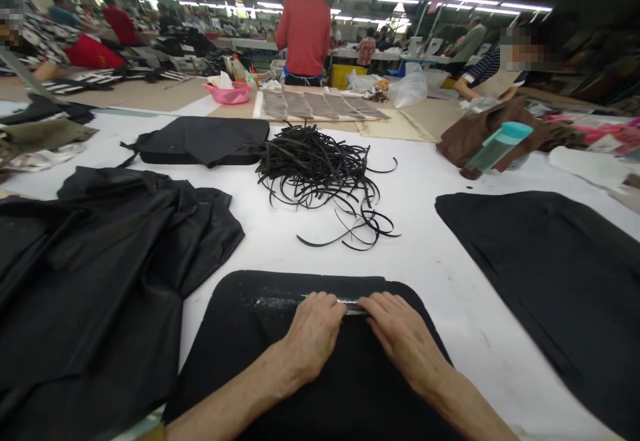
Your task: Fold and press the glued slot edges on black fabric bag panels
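Note:
A black rounded-corner panel lies on the white table right in front of me. Near its far edge, both hands are on a narrow shiny strip, of which only a short piece shows between them; I cannot tell whether it is metal or plastic. My left hand is closed around the strip's left part. From the other side, my right hand grips it with bent fingers. Whitish smears mark the panel left of the strip. The ends of the strip are hidden under my hands.
Beyond the panel sits a heap of thin black strips. Crumpled black sheets cover the left; another black panel lies right. At the back are a stack of black panels, a pink basket and a turquoise-lidded bottle. Other people work farther off.

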{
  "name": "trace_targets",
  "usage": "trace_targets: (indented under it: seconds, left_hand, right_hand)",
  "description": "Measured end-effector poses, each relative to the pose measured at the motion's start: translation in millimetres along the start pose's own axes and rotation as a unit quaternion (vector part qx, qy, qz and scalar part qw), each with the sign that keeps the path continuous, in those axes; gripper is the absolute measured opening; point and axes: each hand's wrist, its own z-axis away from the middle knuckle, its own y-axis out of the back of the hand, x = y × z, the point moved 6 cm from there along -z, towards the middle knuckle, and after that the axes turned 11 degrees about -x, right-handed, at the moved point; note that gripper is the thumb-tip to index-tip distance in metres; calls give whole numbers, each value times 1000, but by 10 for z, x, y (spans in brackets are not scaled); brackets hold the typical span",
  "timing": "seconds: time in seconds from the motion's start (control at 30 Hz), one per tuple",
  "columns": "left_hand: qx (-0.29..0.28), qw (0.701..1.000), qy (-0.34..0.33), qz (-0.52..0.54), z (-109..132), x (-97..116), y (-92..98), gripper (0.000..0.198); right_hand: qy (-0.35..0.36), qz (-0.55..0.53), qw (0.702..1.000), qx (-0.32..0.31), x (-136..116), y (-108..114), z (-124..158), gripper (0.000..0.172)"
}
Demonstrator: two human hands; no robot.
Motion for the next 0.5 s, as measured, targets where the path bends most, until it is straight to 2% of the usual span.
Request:
trace_targets:
  seconds: [0.3, 0.4, 0.5]
  left_hand:
    - [31, 996, 84, -27, 620, -695, 232, 26]
    - [39, 995, 97, -7, 643, -765, 246, 24]
    - [45, 995, 91, -2, 599, -717, 219, 24]
  right_hand:
    - [-49, 57, 996, -38, -15, -109, -44, 23]
    - [-50, 37, 997, -41, -121, -140, -106, 22]
    - [-36, -7, 998, -41, -269, -166, -200, 21]
